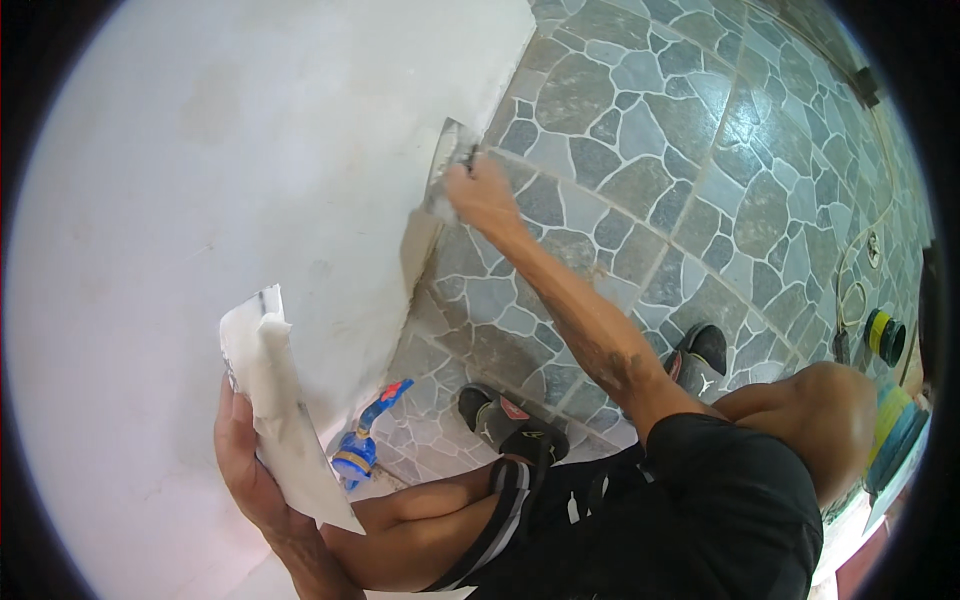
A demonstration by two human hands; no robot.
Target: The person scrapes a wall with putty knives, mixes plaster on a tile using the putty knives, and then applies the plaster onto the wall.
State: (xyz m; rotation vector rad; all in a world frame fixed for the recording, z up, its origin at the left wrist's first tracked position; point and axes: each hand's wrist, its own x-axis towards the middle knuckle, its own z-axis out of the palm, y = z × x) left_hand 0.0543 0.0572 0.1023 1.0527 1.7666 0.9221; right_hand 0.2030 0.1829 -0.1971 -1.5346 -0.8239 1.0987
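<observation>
Over on the left, my left hand (245, 465) is closed around a long flat plate (290, 440) loaded with white putty (255, 340) at its upper end. Farther ahead, my right hand (485, 195) grips a finishing trowel (440, 165) by its dark handle. The trowel's wide metal blade is at the lower edge of the white wall (170, 200), just above the floor. The right hand and the trowel are slightly blurred by motion. Patches of greyish tone show on the wall's surface.
Stone-patterned tiles (620, 170) cover the floor. A blue fitting (355, 455) with a red mark lies between the wall and my sandal (510, 420). At the right are a thin cable (850, 260), a yellow-and-black roll (884, 337) and a larger green-and-yellow cylindrical object (893, 440).
</observation>
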